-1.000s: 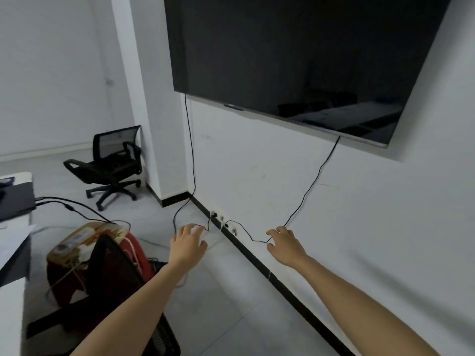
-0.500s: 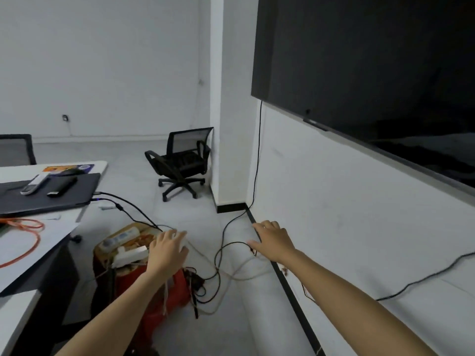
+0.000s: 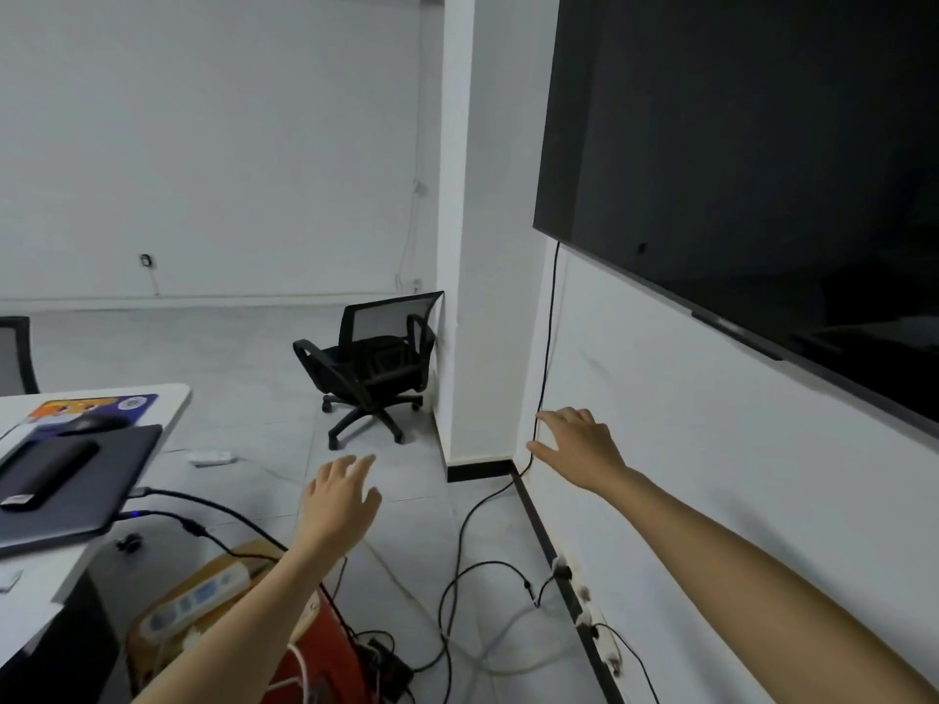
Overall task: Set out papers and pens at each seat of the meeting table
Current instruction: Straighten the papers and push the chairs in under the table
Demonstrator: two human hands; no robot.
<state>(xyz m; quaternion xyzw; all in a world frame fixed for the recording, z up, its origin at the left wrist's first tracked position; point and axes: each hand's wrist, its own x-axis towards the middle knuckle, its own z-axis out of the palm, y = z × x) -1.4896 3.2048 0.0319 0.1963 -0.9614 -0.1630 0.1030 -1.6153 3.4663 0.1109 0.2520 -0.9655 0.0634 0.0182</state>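
The white meeting table (image 3: pixel 175 398) shows only its corner at the left edge. On it lies a closed dark laptop (image 3: pixel 117 480) with a black device on top, and a mouse on a colourful pad behind. No papers or pens are in view. My left hand (image 3: pixel 343 497) is stretched out in front of me over the floor, fingers apart, holding nothing. My right hand (image 3: pixel 579 447) reaches forward beside the white wall, also with fingers spread and nothing in it.
A black office chair (image 3: pixel 373 365) stands by the white pillar (image 3: pixel 482 246). A large dark screen (image 3: pixel 737 144) hangs on the right wall. Cables (image 3: pixel 457 576) and a power strip cross the floor; a red box with a cardboard lid (image 3: pixel 213 597) sits below the table corner.
The view has swung left, bringing the table corner, laptop and chair further into sight. Both hands stay raised and spread, now higher in the view.
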